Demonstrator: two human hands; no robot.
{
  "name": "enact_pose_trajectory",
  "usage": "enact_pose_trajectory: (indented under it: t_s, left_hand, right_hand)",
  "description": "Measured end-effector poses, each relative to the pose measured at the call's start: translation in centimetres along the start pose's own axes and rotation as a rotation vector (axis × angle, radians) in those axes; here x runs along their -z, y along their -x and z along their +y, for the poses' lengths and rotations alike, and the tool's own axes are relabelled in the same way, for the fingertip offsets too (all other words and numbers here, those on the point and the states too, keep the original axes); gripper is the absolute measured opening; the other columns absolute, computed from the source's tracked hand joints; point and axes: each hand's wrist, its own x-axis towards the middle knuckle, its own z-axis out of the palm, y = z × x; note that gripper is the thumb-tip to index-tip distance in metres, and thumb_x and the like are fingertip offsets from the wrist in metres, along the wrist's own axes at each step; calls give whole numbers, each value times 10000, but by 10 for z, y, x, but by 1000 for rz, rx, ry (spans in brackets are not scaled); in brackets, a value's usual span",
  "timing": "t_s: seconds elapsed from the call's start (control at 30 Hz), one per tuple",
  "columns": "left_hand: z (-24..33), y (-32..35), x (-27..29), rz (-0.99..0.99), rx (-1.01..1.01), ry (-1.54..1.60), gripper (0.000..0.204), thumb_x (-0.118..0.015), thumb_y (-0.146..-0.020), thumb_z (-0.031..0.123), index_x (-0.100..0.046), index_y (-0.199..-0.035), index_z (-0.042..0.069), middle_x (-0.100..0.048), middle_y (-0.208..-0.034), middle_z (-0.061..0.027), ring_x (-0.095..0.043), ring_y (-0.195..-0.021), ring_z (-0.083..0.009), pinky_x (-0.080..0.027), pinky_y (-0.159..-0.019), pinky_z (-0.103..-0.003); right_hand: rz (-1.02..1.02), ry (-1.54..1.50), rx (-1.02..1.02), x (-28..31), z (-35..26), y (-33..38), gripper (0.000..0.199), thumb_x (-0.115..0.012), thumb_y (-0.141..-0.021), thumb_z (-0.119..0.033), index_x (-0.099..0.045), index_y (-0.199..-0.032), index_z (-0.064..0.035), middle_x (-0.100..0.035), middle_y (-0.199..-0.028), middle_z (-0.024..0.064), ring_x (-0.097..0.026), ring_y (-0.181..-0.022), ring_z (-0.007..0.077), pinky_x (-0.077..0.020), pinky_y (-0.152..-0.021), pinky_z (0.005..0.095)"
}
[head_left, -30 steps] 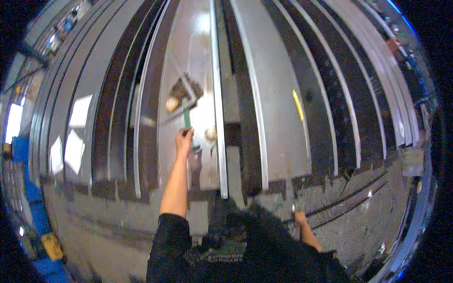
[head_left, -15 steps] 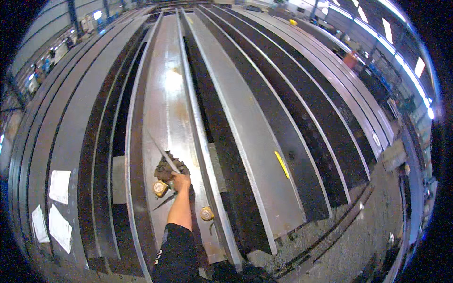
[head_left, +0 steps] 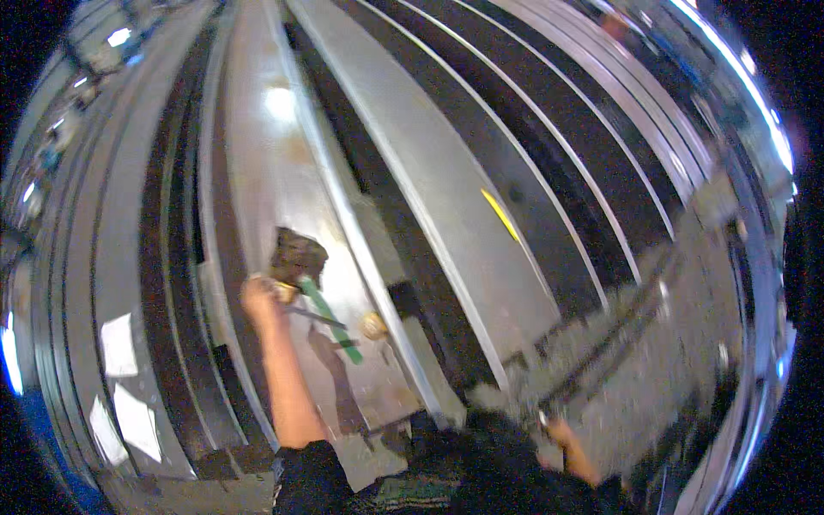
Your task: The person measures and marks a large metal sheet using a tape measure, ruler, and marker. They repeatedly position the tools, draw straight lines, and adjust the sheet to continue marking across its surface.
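My left hand (head_left: 260,294) reaches out over a long grey steel beam (head_left: 257,154) that runs away from me. It rests against the upper end of a green-handled tool (head_left: 328,319) with a dark bushy head (head_left: 297,254). The handle points down and to the right, free of my fingers. Motion blur hides whether my fingers grip the tool. A small round brass-coloured piece (head_left: 373,324) lies on the beam just right of the handle. My right hand (head_left: 566,439) hangs low by my dark clothing, over the concrete floor; its fingers are blurred.
Several long steel beams and plates (head_left: 463,197) lie side by side, with dark gaps between them. A yellow mark (head_left: 500,215) shows on one plate. Pale sheets (head_left: 118,343) lie at the left. The beam ends sit near a rough concrete floor (head_left: 652,369).
My left hand has shifted left of the tool head, and the green handle now shows again, slanting down-right. The view has tilted down, bringing my right hand back into sight.
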Motion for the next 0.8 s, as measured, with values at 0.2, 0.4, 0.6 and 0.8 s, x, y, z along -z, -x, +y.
enact_pose_trajectory:
  t_s: [0.2,0.4,0.6,0.8]
  left_hand:
    - [81,155,28,153,-108,324,295,-564,-939,233,-395,-719,134,-325,-641,17,-340,-541,-111,-312,-536,-282]
    - [93,291,14,589,-227,-222,300,-634,-926,255,-470,-726,103,-364,-658,5,-361,-600,-142,-295,-574,-300]
    - [49,445,34,773,-377,-613,216,-638,-897,246,-560,-806,67,-485,-704,-37,-450,-659,-170,-365,-638,-315]
    - [-2,568,122,781,-311,-1337,156,-651,-823,217,-582,-793,81,-550,-757,-80,-518,-766,-217,-413,-765,-377]
  right_hand:
    - [-64,-52,-83,42,-31,-31,544,-673,-791,-513,-681,-910,17,-656,-736,221,-642,-677,354,-481,-657,480]
    - [-186,4,-120,55,30,-72,367,-649,-835,-413,-713,-933,-65,-666,-737,91,-622,-690,198,-486,-666,355]
    - [-207,-89,0,93,62,-136,401,-667,-852,-395,-674,-1087,-70,-667,-781,59,-592,-662,189,-478,-637,350]
    - [-299,-321,-235,140,115,-159,364,-636,-899,-366,-672,-1049,-37,-691,-809,64,-607,-647,143,-503,-627,346]
